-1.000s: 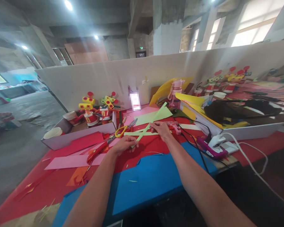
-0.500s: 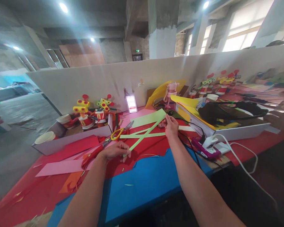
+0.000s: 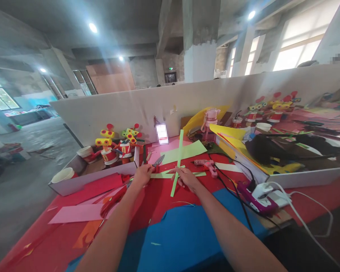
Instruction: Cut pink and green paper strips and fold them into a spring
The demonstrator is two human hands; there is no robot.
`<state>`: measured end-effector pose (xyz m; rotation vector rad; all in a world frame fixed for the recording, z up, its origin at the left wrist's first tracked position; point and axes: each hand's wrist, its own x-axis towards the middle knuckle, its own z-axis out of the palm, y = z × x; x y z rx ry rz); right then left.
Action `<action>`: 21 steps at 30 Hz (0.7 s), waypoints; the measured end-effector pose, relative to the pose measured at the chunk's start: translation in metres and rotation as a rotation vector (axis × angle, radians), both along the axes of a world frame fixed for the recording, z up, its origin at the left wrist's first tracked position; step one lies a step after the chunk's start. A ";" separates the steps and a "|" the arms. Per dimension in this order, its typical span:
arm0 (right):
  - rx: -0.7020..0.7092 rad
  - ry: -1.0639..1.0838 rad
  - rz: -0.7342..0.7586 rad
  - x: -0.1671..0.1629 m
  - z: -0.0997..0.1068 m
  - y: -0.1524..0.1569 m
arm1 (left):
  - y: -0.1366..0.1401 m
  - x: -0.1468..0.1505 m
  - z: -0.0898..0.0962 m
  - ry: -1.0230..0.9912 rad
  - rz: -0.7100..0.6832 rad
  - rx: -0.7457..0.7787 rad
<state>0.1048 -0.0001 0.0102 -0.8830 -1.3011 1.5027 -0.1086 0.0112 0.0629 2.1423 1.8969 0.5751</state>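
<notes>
My right hand (image 3: 186, 179) pinches a light green paper strip (image 3: 180, 149), which stands nearly upright in front of me. My left hand (image 3: 143, 176) is closed over the handles of a pair of scissors (image 3: 159, 161); only the blades show, pointing away to the right. Between my hands, more green strips (image 3: 161, 175) lie crossed on the red paper. Behind them is a wider sheet of green paper (image 3: 197, 149). A pink glue gun (image 3: 208, 165) rests just right of my right hand.
Left stands a box (image 3: 96, 177) with cup figures (image 3: 109, 155) and paper cups. A purple power strip (image 3: 257, 198) with cables sits on the right, before a white box (image 3: 306, 177). Blue paper (image 3: 170, 241) covers the front. A lit phone (image 3: 162, 134) leans at the back partition.
My left hand has let go of the green strip and moved up to the scissors. My right hand has shifted left and turned the strip from slanting to nearly upright.
</notes>
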 end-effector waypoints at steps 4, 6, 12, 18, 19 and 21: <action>-0.029 0.010 -0.012 0.006 0.002 -0.001 | 0.036 -0.010 0.005 0.287 0.054 -0.123; -0.061 0.046 -0.034 0.004 0.001 -0.001 | 0.045 -0.006 0.005 0.328 0.059 -0.189; -0.047 0.075 -0.075 -0.005 -0.002 -0.001 | 0.043 0.003 0.017 0.360 0.081 -0.191; 0.024 0.071 -0.097 0.000 0.002 -0.001 | 0.009 -0.013 0.044 0.288 0.148 0.271; 0.028 0.095 -0.109 0.001 0.005 -0.001 | 0.003 -0.016 0.045 0.224 0.150 0.358; 0.043 0.145 -0.141 0.004 0.010 -0.002 | -0.008 -0.019 0.040 0.057 0.135 0.446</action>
